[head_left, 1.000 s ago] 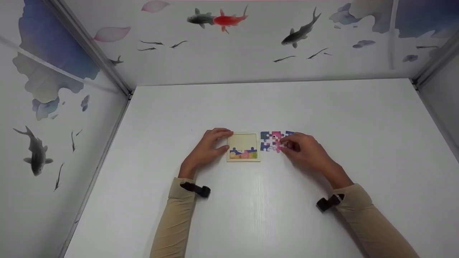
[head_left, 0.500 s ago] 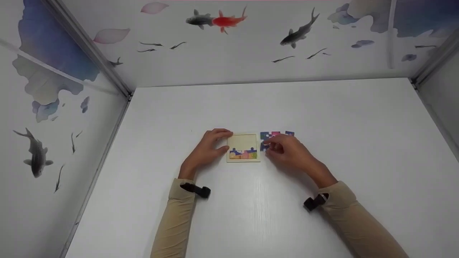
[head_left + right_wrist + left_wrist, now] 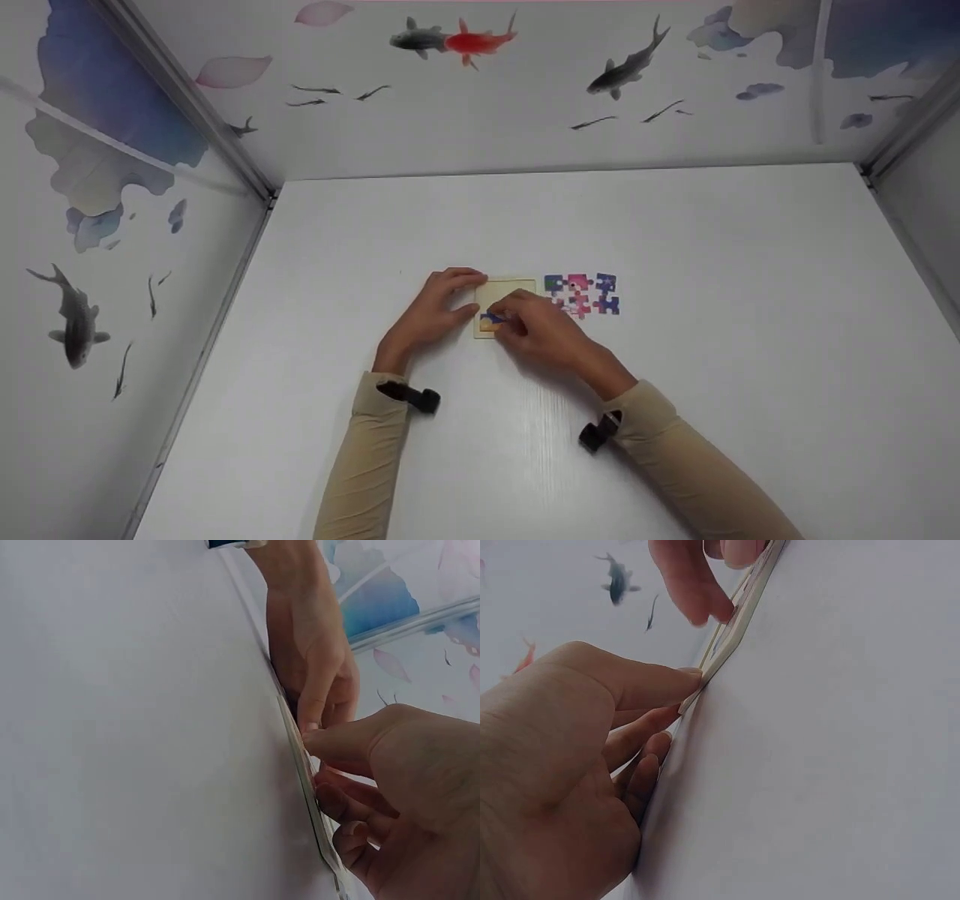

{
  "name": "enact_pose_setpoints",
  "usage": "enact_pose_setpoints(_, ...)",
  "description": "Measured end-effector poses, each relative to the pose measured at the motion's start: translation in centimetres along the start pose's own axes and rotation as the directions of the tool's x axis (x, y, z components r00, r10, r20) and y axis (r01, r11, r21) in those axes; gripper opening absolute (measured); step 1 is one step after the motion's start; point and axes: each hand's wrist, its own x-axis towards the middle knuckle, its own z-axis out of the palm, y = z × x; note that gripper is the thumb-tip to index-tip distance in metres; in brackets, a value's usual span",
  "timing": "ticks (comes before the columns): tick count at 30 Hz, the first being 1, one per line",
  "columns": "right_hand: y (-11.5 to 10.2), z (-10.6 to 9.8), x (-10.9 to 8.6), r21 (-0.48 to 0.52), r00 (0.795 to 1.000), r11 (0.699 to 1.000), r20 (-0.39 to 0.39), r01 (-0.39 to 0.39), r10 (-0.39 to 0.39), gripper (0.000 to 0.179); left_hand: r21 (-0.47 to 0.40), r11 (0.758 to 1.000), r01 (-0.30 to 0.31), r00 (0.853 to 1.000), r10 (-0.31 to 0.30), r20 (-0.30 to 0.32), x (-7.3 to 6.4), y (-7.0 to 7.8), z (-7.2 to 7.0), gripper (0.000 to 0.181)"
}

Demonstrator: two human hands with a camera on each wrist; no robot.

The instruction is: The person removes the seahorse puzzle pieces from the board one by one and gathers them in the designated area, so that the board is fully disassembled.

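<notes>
A shallow square puzzle tray (image 3: 507, 286) of pale wood lies on the table, with colourful puzzle pieces (image 3: 489, 325) fitted along its near side. My left hand (image 3: 433, 313) holds the tray at its left edge; in the left wrist view the thumb (image 3: 660, 684) rests at the tray's rim. Over the tray's near part is my right hand (image 3: 546, 330), thumb and fingers brought together on a puzzle piece that they mostly hide. Seen from the right wrist, those fingertips are right at the tray (image 3: 306, 774). Part of the fitted row is covered by this hand.
Several loose pink and blue puzzle pieces (image 3: 578, 283) lie in two rows just right of the tray. The white table (image 3: 300, 450) meets walls printed with fish at its back and left. Black wrist cameras (image 3: 600, 433) sit at both cuffs.
My right hand has moved left from the loose pieces to over the tray. A blue piece is gone from the near left of the loose group. My left hand stays put.
</notes>
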Motion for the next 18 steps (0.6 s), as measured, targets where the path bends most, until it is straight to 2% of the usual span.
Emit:
enact_pose_setpoints(3,-0.56,0.62,0.17,-0.028,1.0,0.999,0.003,-0.025,0.025,0.034,-0.009,1.0,-0.002,1.0,0.002,0.0,0.01,0.02,0.0,0.046)
enact_pose_setpoints(7,-0.85,0.92,0.2,-0.008,0.997,0.997,0.015,-0.072,0.072,0.035,-0.01,1.0,-0.002,1.0,0.002,0.0,0.02,-0.04,0.11,0.046)
enact_pose_setpoints(18,-0.72,0.91,0.12,0.024,0.998,0.998,0.02,-0.055,0.055,0.039,0.017,1.0,0.019,1.0,-0.019,0.007,0.01,0.2,0.05,0.047)
